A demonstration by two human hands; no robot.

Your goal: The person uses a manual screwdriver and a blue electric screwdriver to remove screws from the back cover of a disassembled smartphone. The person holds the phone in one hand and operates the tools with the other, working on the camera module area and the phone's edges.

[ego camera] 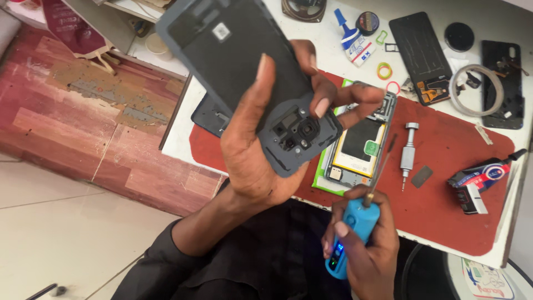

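while the left hand [261, 150] pinches the phone back cover [244, 72] above the red mat [455, 166], the right hand [363, 244], fist closed, holds the blue electric screwdriver [352, 233] at the mat's near edge by the opened phone [361, 141]. best keep the cover steady and the bit clear of the battery. the cover's top corner is cut off; screws are too small to see.

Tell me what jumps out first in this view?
The left hand holds a dark phone back cover up at centre, inner side toward the camera. Below, the right hand grips a blue powered screwdriver, its bit over the opened phone on the red mat.
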